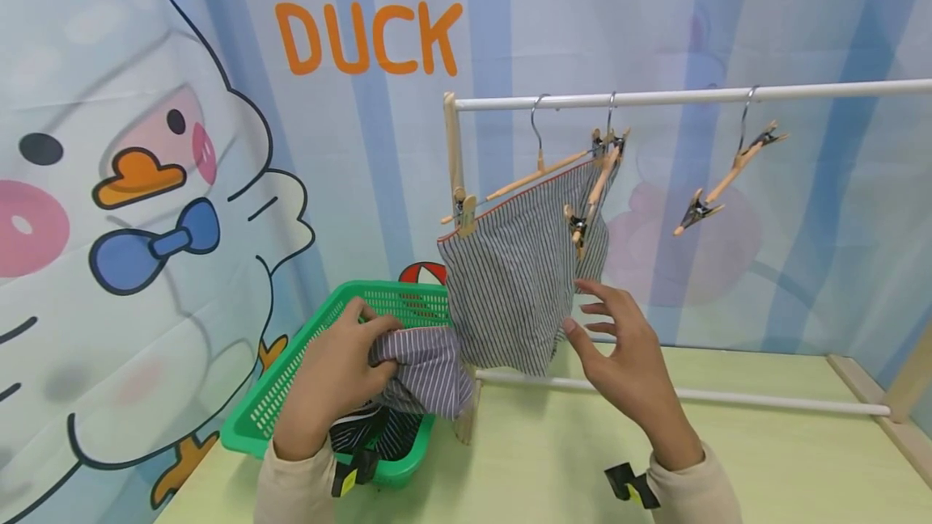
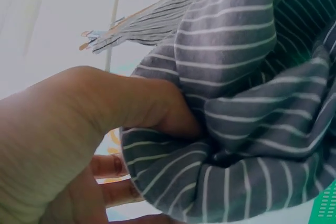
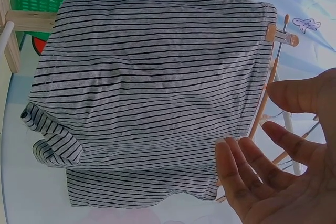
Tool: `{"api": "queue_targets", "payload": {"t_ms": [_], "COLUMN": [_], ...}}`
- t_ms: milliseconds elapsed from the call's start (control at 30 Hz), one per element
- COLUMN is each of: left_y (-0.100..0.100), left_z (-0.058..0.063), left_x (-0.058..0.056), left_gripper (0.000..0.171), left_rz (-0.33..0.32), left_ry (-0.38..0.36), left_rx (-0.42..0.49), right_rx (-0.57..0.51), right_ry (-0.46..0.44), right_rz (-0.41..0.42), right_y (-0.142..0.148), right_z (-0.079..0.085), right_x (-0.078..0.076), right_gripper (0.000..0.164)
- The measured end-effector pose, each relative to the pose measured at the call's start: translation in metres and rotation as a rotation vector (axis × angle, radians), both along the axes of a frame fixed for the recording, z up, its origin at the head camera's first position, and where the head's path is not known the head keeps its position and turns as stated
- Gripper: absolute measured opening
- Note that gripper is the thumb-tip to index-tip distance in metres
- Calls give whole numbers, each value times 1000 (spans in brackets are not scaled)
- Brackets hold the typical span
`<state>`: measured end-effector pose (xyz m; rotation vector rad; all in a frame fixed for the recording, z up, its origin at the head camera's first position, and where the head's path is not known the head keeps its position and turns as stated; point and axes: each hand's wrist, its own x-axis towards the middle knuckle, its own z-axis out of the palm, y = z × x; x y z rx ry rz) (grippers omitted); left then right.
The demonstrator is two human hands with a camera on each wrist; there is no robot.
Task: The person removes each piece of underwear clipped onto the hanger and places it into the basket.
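Note:
My left hand (image 1: 341, 362) pinches a purple-grey striped garment (image 1: 429, 374) above the green basket (image 1: 255, 411); in the left wrist view the thumb presses into the bunched striped cloth (image 2: 231, 40). Beside it, grey-and-black striped shorts (image 1: 510, 289) hang from a clip hanger (image 1: 539, 176) on the white rail (image 1: 677, 93). My right hand (image 1: 629, 354) is held up near the right side of the hanging shorts, fingers spread and bent a little, with nothing in it. In the right wrist view the same shorts (image 3: 157, 77) fill the middle, and a clip (image 3: 281, 35) grips their waistband.
Two more clip hangers, a nearer one (image 1: 600, 184) and one farther right (image 1: 731, 172), hang from the rail without clothes. Dark striped cloth (image 1: 396, 435) lies in the basket. A lower white bar (image 1: 772, 401) crosses the rack above the pale tabletop (image 1: 568, 459).

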<state>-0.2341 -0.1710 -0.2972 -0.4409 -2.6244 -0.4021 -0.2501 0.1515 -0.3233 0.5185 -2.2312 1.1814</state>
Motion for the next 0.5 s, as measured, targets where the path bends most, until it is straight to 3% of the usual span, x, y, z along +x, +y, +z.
{"api": "queue_targets", "payload": {"t_ms": [233, 500], "left_y": [-5, -13], "left_z": [-1, -1], "left_x": [0, 1], "left_gripper": [33, 34], "left_rz": [85, 136], "left_ry": [30, 48], "left_rx": [-3, 0], "right_rx": [-4, -4], "right_ry": [3, 10], "right_rz": [2, 9], "right_y": [0, -1], "right_z": [1, 1], "right_x": [1, 2], "right_gripper": [52, 50]}}
